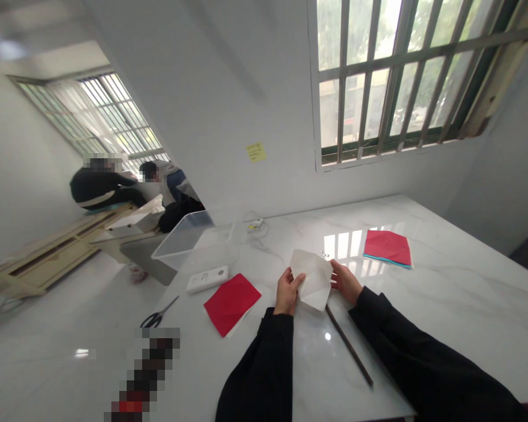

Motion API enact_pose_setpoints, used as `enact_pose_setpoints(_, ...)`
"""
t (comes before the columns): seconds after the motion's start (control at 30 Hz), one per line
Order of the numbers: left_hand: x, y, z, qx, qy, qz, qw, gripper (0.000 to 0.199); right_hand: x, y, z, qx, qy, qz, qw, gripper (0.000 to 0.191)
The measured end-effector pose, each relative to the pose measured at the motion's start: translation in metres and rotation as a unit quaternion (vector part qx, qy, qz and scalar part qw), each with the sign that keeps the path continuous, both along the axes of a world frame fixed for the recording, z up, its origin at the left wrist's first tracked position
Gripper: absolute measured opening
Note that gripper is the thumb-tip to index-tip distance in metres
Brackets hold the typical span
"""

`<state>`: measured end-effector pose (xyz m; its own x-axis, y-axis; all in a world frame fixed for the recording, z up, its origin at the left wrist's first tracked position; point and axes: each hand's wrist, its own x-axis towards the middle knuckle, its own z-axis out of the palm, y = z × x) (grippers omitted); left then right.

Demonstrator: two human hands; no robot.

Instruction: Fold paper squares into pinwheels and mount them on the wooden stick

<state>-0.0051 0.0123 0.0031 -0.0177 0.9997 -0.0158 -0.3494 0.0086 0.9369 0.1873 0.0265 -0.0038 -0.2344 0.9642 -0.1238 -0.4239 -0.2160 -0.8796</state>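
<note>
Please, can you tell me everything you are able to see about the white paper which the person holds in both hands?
The white paper looks thin and matte. It is folded into an uneven shape with soft creases and a pointed lower corner. The left hand grips its left side, and the right hand holds its right edge. It is held up, slightly tilted, over the white marble table, and it does not appear to touch the table.

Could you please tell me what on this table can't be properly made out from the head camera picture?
Head view:
- The pixelated object at lower left is blurred out, so its kind cannot be told.
- Part of the white paper is hidden behind the left hand.
- The tiny shiny bits beside the paper are too small to identify.
</note>
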Motion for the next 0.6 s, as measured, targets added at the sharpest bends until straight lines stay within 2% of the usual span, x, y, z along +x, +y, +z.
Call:
enact_pose_setpoints(0.1, -0.001, 0.001, -0.001, -0.001, -0.001, 0.005, 1.0, 0.061, 0.0, 0.0, 0.002, -0.038, 0.065, 0.012, 0.997, 0.06)
enact_pose_setpoints(0.17, -0.002, 0.001, -0.002, 0.0, 0.001, 0.006, 1.0, 0.061, 0.0, 0.001, 0.002, -0.05, 0.064, 0.001, 0.997, 0.057)
enact_pose_setpoints(0.3, -0.002, 0.002, -0.006, 0.006, 0.023, 0.006, 1.0, 0.059, -0.003, -0.001, -0.001, 0.003, -0.007, -0.005, 1.0, 0.044)
enact_pose_setpoints(0.47, -0.001, 0.002, -0.005, 0.003, 0.037, -0.007, 0.999, 0.058, -0.006, -0.002, -0.006, 0.054, -0.021, 0.041, 0.997, 0.044)
enact_pose_setpoints(0.6, 0.001, 0.0, -0.001, 0.001, 0.048, -0.014, 0.999, 0.057, -0.005, 0.0, -0.008, 0.061, -0.033, 0.046, 0.997, 0.046)
